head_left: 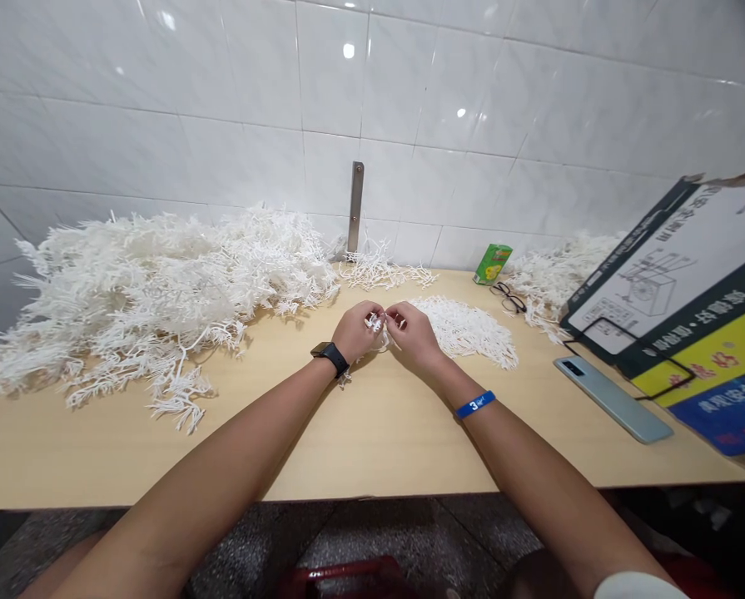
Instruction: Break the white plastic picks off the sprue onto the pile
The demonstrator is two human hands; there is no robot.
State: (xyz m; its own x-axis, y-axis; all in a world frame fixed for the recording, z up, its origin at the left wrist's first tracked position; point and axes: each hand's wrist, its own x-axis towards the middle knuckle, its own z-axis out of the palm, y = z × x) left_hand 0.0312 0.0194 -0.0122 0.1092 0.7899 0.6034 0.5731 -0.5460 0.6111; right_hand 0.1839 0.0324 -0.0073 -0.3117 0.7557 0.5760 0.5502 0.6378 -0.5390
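Note:
Close together over the middle of the table are my two hands. My left hand (355, 331), with a black watch at the wrist, is closed around a small white branching plastic sprig (375, 321). The thumb and finger of my right hand (414, 334) are pinched at the sprig's tip; what exactly they grip is too small to tell. Just beyond my right hand lies a flat heap of loose white plastic pieces (472, 329). To the left a large tangled pile of white branching sprigs (185, 266) spreads over the table.
Against the tiled wall stands a metal bracket (355, 208), with a few sprigs (378, 268) at its foot. On the right are a green box (493, 264), eyeglasses (508, 297), more white sprigs (550, 274), a phone (613, 399) and a large printed carton (684, 291).

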